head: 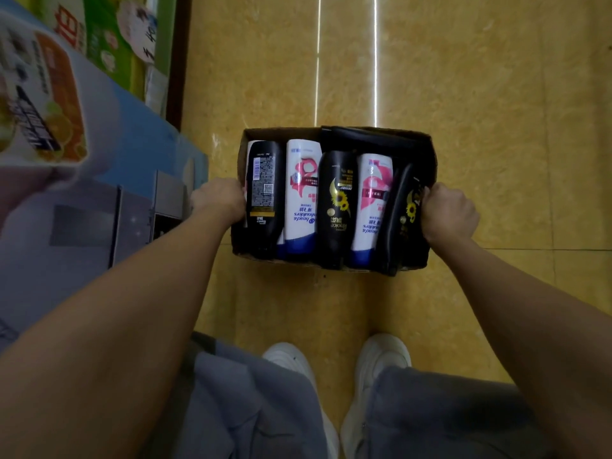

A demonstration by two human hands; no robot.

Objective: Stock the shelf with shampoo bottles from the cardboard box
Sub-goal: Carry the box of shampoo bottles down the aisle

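Left hand [220, 202] and right hand [450, 212] grip closed on cardboard box [427, 154] sides, shampoo bottles [301, 197] inside

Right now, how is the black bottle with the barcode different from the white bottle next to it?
The black bottle with the barcode is dark all over; the white bottle has a pink swirl and a blue end. The black bottle shows its back label with small print; the white bottle shows its front with the brand name. Both lie side by side in the cardboard box, pointing the same way.
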